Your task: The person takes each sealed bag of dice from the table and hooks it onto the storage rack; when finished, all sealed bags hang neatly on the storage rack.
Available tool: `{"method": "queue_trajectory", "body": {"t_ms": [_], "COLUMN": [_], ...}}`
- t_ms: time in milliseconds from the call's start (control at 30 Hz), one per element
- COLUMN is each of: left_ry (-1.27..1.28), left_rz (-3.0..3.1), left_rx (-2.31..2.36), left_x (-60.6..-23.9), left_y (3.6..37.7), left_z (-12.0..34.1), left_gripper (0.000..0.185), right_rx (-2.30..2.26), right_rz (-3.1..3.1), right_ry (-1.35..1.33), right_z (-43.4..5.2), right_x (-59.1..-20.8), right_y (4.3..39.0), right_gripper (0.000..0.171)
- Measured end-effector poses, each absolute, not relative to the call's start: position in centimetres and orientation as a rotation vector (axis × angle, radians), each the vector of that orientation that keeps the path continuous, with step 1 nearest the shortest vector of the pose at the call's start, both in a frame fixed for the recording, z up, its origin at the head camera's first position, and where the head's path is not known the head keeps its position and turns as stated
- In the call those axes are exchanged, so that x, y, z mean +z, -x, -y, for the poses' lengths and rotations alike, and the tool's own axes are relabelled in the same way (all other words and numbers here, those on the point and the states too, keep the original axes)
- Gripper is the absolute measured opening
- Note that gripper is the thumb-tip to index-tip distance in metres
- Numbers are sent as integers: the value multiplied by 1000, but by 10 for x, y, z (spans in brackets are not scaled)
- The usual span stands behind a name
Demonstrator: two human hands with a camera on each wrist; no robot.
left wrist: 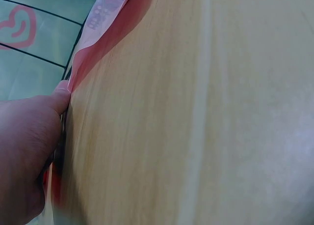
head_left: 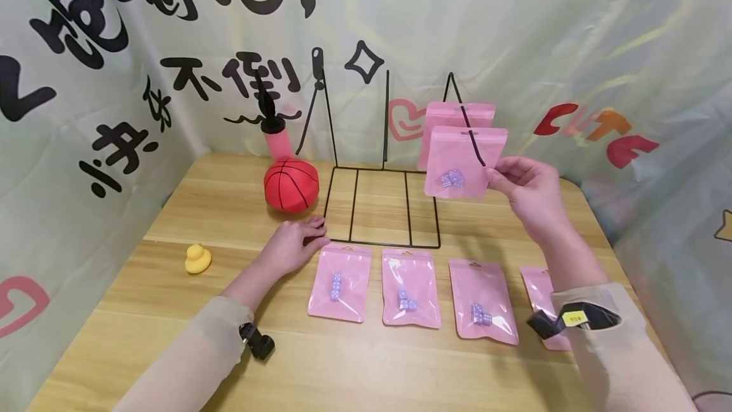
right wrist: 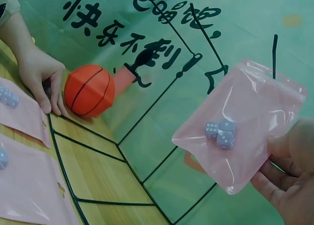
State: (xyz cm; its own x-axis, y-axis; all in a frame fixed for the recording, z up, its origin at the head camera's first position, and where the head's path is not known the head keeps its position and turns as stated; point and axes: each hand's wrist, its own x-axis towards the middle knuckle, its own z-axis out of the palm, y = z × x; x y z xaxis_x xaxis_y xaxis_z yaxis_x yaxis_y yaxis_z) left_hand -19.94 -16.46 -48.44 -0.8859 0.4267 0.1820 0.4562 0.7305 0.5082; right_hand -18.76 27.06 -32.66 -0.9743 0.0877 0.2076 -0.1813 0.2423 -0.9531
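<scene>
My right hand [head_left: 528, 192] pinches the right edge of a pink zip bag [head_left: 466, 164] with small purple dice in it. The hook of a black wire display rack [head_left: 380, 243] passes through the bag's top, and another pink bag [head_left: 477, 109] hangs behind it. In the right wrist view, the held bag [right wrist: 196, 131] tilts, its dice [right wrist: 223, 134] showing through the film. My left hand [head_left: 297, 243] grips the rack's front left corner between thumb and fingers. Beside that thumb lies a flat pink bag [head_left: 340, 304] of dice.
More dice bags [head_left: 410, 310] lie in a row before the rack, the rightmost partly under my right forearm. A red basketball-patterned balloon [head_left: 291, 186] with a pink hand pump [head_left: 278, 142] stands at left, a yellow rubber duck [head_left: 197, 259] nearer. A printed cloth [head_left: 515, 30] backs the table.
</scene>
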Motion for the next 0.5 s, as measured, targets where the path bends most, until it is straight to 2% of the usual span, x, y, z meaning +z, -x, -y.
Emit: {"method": "queue_trajectory", "body": {"t_ms": [133, 367, 500], "left_ry": [734, 719, 716], "left_rz": [2875, 2888, 2881], "left_rx": [-853, -838, -854], "left_x": [-484, -484, -484], "left_y": [200, 199, 200], "left_z": [165, 164, 164], "left_gripper": [35, 35, 35], "right_rx": [1815, 1677, 1590], "right_rz": [2294, 2481, 2599], "right_ry": [-116, -84, -83], "right_z": [-279, -303, -319], "right_x": [-327, -331, -334], "right_y": [186, 174, 162], "right_gripper": [24, 39, 40]}}
